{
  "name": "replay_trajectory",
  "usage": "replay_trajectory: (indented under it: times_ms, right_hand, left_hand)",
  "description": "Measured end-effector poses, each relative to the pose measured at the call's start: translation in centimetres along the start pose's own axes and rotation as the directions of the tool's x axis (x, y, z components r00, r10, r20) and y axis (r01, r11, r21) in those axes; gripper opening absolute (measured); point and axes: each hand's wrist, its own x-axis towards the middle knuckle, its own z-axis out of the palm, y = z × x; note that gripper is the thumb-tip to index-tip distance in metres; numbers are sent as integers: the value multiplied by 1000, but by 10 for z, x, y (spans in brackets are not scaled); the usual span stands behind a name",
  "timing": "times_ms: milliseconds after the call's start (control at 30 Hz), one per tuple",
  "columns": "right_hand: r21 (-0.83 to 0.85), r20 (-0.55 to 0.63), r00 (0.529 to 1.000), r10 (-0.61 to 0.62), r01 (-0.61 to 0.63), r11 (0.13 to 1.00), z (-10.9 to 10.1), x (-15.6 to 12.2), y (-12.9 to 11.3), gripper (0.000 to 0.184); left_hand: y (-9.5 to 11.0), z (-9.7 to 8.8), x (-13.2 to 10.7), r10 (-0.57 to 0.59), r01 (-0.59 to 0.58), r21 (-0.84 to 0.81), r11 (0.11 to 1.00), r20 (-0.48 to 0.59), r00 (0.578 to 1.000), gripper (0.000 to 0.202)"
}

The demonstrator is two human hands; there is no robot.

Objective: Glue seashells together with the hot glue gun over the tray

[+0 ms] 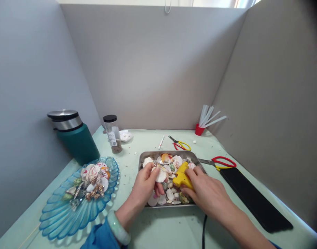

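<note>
Evidently, in the head view both hands are occupied above the tabletop (158, 230). The left hand (145, 181) pinches a flat, rounded white seashell (161, 175) between thumb and fingers. Just to its right, the right hand (206, 189) grips a yellow plastic gun-shaped tool (182, 178); whether its tip touches the shell I cannot tell. Beneath both hands lies a rectangular silver metal tray (171, 206) filled with assorted shells. Left of the left hand sits a scalloped, translucent blue dish (67, 221) bearing a heap of shells, with a teal bottle with a silver-and-black lid (78, 141) behind it. Beyond the right hand are red-and-yellow-handled scissors (223, 162), and farther off, a small red cup (199, 130) of translucent white sticks (206, 116). A long, flat black slab (254, 199) lies to that hand's right.
</note>
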Motion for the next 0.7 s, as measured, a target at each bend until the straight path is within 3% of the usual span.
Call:
replay_trajectory:
  times_ms: [133,233,300,367,400,433,500,567,633,700]
  right_hand:
    - [-38,-57,994,92,-94,995,7,-5,-4,29]
    - [-22,-103,989,101,-104,994,15,-7,-2,23]
    - [60,-166,981,100,-91,994,19,-6,3,23]
    - [290,-233,963,136,-64,955,19,-3,9,27]
    - [468,-245,954,170,-37,883,17,-1,12,30]
    - [658,-235,950,206,0,753,16,2,15,33]
    - [926,-165,961,220,74,371,12,7,17,40]
    - [994,-111,982,154,107,31,12,10,16,43]
    - [983,-92,994,57,100,-155,15,8,12,44]
    - [976,-69,997,-40,59,-209,19,4,8,44]
  left_hand:
    - [-3,-1,0,-2,2,14,1000,20,1000,32]
    - [-4,-2,-1,-5,3,60,998,33,999,30]
    - [-3,-2,-1,-3,2,65,998,22,1000,29]
    - [-1,-1,-2,-7,6,67,998,16,1000,29]
    - [0,-1,-2,-12,11,66,998,16,1000,28]
    - [1,0,-2,-18,16,62,998,18,1000,28]
    - [3,0,-3,-30,29,54,998,22,999,27]
    - [3,1,-2,-42,40,64,997,23,999,27]
    - [3,1,-2,-56,54,82,995,18,998,27]
    - [3,2,-3,-67,65,84,994,15,998,26]
